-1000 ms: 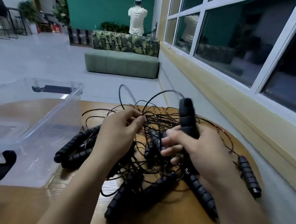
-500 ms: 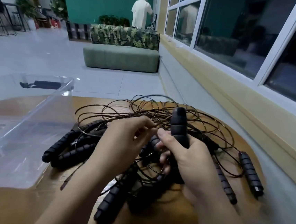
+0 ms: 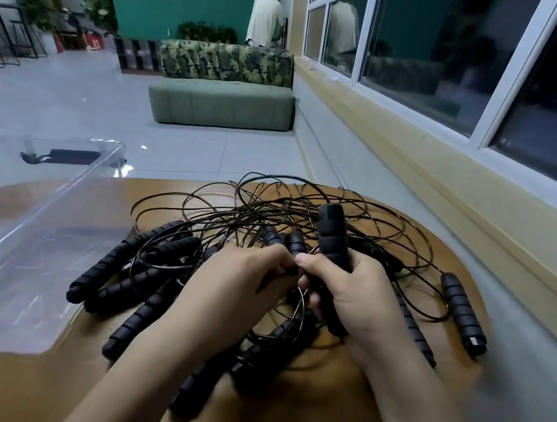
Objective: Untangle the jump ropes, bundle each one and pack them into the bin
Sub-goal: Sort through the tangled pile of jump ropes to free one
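The jump ropes (image 3: 269,216), right of the bin (image 3: 51,189), we are untangling: our right hand (image 3: 360,297) grips a handle (image 3: 334,236), our left hand (image 3: 247,276) pinches a cord (image 3: 302,296), which we judge must next slide free.

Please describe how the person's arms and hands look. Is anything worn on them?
The left hand and right hand are bare: no gloves, and no rings that I can see. The left forearm and right forearm are also bare, with no sleeve, watch or bracelet in view.
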`<action>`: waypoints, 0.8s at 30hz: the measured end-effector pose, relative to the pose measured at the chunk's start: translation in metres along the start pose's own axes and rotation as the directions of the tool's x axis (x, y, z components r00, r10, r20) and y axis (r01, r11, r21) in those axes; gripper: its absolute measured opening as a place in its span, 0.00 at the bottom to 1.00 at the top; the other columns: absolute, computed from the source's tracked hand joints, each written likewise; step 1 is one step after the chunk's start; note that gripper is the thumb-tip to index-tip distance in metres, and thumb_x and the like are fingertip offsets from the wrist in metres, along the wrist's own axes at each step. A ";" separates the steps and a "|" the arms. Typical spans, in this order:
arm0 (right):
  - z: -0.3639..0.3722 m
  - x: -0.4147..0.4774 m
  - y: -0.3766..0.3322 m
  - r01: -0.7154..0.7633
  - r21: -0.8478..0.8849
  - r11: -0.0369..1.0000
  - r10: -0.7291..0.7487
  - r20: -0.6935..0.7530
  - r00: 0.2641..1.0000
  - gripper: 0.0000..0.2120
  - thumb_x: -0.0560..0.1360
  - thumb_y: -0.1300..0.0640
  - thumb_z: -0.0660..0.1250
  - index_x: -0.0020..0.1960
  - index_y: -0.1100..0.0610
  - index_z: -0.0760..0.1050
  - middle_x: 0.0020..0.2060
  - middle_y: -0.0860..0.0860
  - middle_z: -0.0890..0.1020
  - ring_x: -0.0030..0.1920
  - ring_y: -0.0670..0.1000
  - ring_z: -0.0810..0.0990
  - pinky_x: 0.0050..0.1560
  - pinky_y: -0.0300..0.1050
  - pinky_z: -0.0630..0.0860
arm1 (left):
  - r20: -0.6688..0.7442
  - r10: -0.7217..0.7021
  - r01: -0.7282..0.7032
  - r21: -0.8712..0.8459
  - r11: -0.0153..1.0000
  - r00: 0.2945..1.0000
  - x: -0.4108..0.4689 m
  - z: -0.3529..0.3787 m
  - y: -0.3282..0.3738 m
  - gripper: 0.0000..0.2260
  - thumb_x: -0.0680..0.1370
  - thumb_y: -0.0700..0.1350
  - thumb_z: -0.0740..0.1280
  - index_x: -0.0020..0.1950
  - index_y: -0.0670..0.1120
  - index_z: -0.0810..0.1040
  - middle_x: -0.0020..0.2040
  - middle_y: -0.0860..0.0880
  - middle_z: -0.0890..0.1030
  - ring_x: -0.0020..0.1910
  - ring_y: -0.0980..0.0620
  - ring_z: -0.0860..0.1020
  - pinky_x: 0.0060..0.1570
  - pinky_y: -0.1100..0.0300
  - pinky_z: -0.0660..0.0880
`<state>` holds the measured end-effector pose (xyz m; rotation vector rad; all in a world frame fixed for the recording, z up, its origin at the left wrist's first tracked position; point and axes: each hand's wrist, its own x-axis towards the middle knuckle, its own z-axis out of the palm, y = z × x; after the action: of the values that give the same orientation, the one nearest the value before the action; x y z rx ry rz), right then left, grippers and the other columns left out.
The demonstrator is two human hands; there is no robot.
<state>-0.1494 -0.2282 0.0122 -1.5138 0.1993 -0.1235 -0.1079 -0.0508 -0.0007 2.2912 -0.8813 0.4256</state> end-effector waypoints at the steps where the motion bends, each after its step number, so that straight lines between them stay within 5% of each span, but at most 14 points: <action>1: -0.001 0.001 -0.001 -0.006 0.044 0.999 0.006 -0.008 1.000 0.04 0.78 0.60 0.75 0.48 0.60 0.82 0.33 0.54 0.83 0.29 0.49 0.75 0.28 0.42 0.71 | -0.004 -0.005 0.005 0.015 1.000 1.000 0.000 0.000 -0.002 0.05 0.79 0.55 0.69 0.51 0.55 0.80 0.39 0.58 0.82 0.38 0.57 0.79 0.40 0.52 0.78; 11: -0.051 0.014 -0.032 0.060 0.585 0.809 0.069 -0.197 0.978 0.09 0.78 0.62 0.72 0.42 0.55 0.75 0.31 0.49 0.77 0.25 0.44 0.71 0.25 0.35 0.69 | -0.011 -0.252 0.250 0.167 0.954 0.968 -0.001 -0.016 -0.041 0.03 0.79 0.53 0.75 0.50 0.56 0.83 0.40 0.58 0.84 0.42 0.54 0.81 0.45 0.50 0.79; 15: -0.047 0.014 -0.028 0.080 0.582 0.810 0.041 -0.192 0.981 0.07 0.79 0.56 0.74 0.44 0.55 0.78 0.35 0.51 0.82 0.27 0.45 0.74 0.26 0.36 0.71 | -0.115 -0.245 0.260 0.132 0.957 0.963 0.002 -0.022 -0.042 0.02 0.79 0.50 0.76 0.51 0.55 0.86 0.42 0.59 0.86 0.44 0.53 0.83 0.46 0.51 0.80; 22: 0.003 -0.009 -0.015 -0.026 0.271 0.962 0.019 0.025 0.999 0.18 0.70 0.52 0.78 0.54 0.62 0.83 0.37 0.56 0.85 0.28 0.48 0.76 0.26 0.39 0.73 | -0.282 -0.062 0.080 0.051 0.996 0.957 0.006 -0.018 -0.012 0.03 0.81 0.49 0.74 0.54 0.54 0.86 0.45 0.61 0.85 0.42 0.61 0.81 0.42 0.65 0.75; 24: 0.011 -0.011 -0.010 0.022 0.292 0.956 -0.026 0.010 1.000 0.15 0.70 0.53 0.78 0.53 0.61 0.84 0.38 0.57 0.86 0.30 0.50 0.77 0.29 0.40 0.74 | -0.285 -0.026 0.039 0.041 0.998 0.958 0.007 -0.015 -0.007 0.04 0.82 0.49 0.73 0.55 0.53 0.86 0.44 0.59 0.85 0.41 0.58 0.82 0.41 0.59 0.78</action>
<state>-0.1572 -0.2158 0.0237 -1.2221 0.1445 -0.1550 -0.0993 -0.0402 0.0106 2.2102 -0.6949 0.7468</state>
